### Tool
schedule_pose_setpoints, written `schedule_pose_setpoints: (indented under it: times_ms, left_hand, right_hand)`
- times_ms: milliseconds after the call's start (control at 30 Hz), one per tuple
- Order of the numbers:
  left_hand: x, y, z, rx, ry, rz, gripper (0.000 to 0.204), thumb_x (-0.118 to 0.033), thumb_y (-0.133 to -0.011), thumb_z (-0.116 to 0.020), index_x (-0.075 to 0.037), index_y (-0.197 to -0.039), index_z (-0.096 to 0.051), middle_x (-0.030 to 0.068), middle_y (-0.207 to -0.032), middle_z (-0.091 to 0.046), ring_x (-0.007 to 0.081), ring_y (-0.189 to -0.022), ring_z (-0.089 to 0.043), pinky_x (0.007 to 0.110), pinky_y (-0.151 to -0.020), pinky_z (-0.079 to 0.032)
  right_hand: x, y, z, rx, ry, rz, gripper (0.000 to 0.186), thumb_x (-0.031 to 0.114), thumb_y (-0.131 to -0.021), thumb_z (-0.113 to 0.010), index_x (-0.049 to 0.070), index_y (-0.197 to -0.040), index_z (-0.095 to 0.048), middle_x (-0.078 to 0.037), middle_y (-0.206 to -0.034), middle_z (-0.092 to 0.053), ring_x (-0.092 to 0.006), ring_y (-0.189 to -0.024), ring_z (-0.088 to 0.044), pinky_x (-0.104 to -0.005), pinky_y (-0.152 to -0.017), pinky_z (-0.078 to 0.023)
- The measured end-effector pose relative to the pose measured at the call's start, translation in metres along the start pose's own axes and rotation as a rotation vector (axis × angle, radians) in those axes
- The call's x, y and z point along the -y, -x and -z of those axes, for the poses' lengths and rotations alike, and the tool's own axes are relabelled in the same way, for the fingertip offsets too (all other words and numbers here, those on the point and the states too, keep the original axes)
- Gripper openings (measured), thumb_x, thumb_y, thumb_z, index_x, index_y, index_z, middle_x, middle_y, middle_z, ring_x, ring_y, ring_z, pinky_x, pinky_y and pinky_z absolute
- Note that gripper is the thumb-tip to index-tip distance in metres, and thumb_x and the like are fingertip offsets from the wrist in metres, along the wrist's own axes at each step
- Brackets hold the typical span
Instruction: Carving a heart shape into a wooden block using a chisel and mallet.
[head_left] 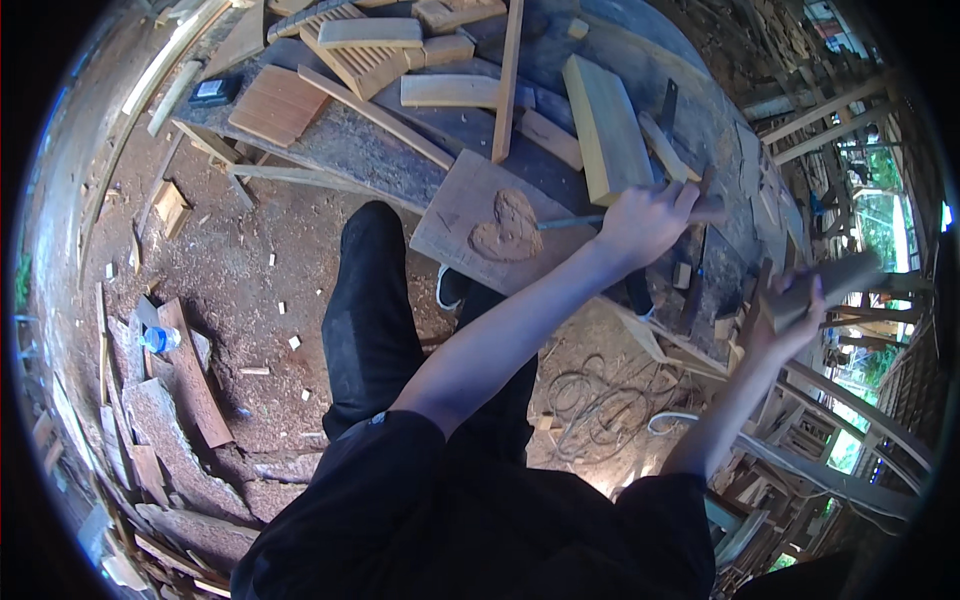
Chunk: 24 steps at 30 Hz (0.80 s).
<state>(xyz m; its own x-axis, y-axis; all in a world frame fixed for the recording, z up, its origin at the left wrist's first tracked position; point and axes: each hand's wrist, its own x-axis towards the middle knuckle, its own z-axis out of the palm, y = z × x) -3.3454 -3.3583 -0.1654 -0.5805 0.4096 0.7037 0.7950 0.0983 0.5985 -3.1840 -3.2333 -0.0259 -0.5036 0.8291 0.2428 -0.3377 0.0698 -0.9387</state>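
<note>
My left hand [645, 218] grips a metal chisel [572, 222] whose tip rests at the right edge of a heart shape [507, 228] carved in relief on a flat wooden board [455, 215]. The board lies at the front edge of a rough workbench [350, 150]. My right hand [788, 318] is raised off to the right, closed on a dark wooden mallet [830, 282] held apart from the chisel. My black-trousered leg [370, 310] stands beside the bench.
Planks, offcuts and a thick pale block [605, 125] crowd the bench behind the board. Sawdust and chips cover the dirt floor, with bark slabs [185, 385] and a plastic bottle [160, 339] at left. Coiled rope [600, 400] lies under the bench. Wooden frames stand at right.
</note>
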Motion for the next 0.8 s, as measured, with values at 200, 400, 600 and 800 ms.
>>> schedule_pose_setpoints:
  times_ms: [200,400,600,800]
  left_hand:
    - [0.001,-0.002,0.001,0.059,-0.055,-0.013,0.026,-0.016,-0.085,-0.066,-0.004,-0.107,-0.057,0.0052,-0.082,-0.066,0.0232,-0.072,-0.074,0.036,-0.058,-0.058]
    - [0.008,0.003,-0.005,0.057,-0.029,0.014,0.033,-0.021,-0.082,-0.075,-0.007,-0.105,-0.056,0.0063,-0.081,-0.066,0.0269,-0.068,-0.072,0.038,-0.056,-0.056]
    - [0.006,0.000,-0.007,0.070,-0.041,0.002,0.036,-0.021,-0.081,-0.077,-0.007,-0.105,-0.055,0.0064,-0.081,-0.066,0.0273,-0.069,-0.072,0.039,-0.058,-0.056]
    - [0.009,-0.004,-0.007,0.110,-0.052,-0.009,0.036,-0.021,-0.080,-0.078,-0.007,-0.105,-0.055,0.0067,-0.082,-0.066,0.0285,-0.071,-0.072,0.040,-0.059,-0.056]
  right_hand:
    - [-0.008,0.017,-0.009,0.571,0.843,-0.078,0.033,0.029,-0.094,-0.065,0.006,-0.115,-0.056,-0.004,-0.091,-0.056,-0.0130,-0.076,-0.053,-0.0239,-0.064,-0.043]
    - [-0.028,0.026,0.010,0.458,0.598,-0.511,0.051,0.039,-0.091,-0.073,0.009,-0.128,-0.056,-0.002,-0.093,-0.063,-0.0095,-0.070,-0.056,-0.0238,-0.057,-0.044]
    - [-0.046,0.023,0.022,0.086,0.180,-0.228,0.050,0.042,-0.094,-0.068,0.005,-0.126,-0.056,-0.005,-0.088,-0.061,-0.0108,-0.065,-0.055,-0.0256,-0.055,-0.042]
    - [-0.073,0.005,0.053,0.037,-0.123,-0.087,0.047,0.041,-0.096,-0.064,0.005,-0.125,-0.055,-0.007,-0.093,-0.062,-0.0115,-0.067,-0.056,-0.0260,-0.056,-0.044]
